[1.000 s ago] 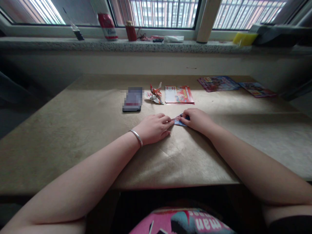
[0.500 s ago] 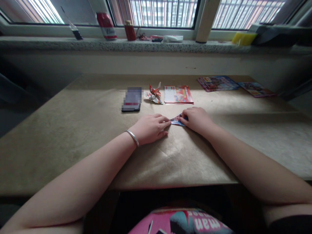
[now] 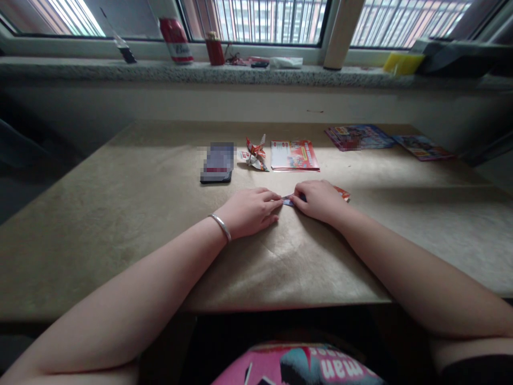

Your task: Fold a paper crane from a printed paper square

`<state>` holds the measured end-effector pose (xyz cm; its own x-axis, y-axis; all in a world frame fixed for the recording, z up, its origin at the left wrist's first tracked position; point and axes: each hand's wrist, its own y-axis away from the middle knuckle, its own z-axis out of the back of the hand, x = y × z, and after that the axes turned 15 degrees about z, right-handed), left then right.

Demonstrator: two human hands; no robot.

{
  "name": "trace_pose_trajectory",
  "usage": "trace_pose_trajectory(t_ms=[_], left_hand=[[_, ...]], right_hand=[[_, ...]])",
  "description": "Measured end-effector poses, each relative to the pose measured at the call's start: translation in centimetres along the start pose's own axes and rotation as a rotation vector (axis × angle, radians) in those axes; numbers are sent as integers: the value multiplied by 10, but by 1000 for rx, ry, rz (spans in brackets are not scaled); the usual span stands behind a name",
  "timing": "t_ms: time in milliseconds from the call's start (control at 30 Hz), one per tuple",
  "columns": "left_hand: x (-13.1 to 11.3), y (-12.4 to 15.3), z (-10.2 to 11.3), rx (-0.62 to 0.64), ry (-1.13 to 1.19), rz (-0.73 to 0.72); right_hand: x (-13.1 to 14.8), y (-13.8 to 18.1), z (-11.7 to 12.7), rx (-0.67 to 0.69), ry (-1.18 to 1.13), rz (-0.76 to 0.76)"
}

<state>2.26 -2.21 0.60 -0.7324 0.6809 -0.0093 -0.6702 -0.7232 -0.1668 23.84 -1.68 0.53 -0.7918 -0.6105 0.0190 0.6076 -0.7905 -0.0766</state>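
A small folded piece of printed paper (image 3: 289,201) lies flat on the brown table (image 3: 120,214) between my two hands, and a red end of it (image 3: 342,193) sticks out to the right of my right hand. My left hand (image 3: 250,211), with a silver bangle on the wrist, has its fingers curled and its fingertips pressed on the paper's left tip. My right hand (image 3: 318,200) lies over the paper with fingers bent, pressing it down. Most of the paper is hidden under my right hand.
Behind the hands lie a dark phone (image 3: 217,163), a folded paper crane (image 3: 255,155) and a stack of red printed sheets (image 3: 294,156). More printed sheets (image 3: 358,137) lie at the far right. A red can (image 3: 175,40) and small items stand on the windowsill.
My right hand has slid a little left and flattened over the paper. A red end of the paper now shows to its right. My left hand has barely moved.
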Motion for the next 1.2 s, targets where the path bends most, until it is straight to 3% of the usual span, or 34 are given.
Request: trace_pose_trajectory(t_ms=[267, 1200], left_hand=[[-2, 0, 4, 7, -2, 45], [-4, 0, 10, 0, -59, 139]], right_hand=[[-3, -1, -3, -12, -83, -85], [-7, -2, -5, -7, -134, -86]])
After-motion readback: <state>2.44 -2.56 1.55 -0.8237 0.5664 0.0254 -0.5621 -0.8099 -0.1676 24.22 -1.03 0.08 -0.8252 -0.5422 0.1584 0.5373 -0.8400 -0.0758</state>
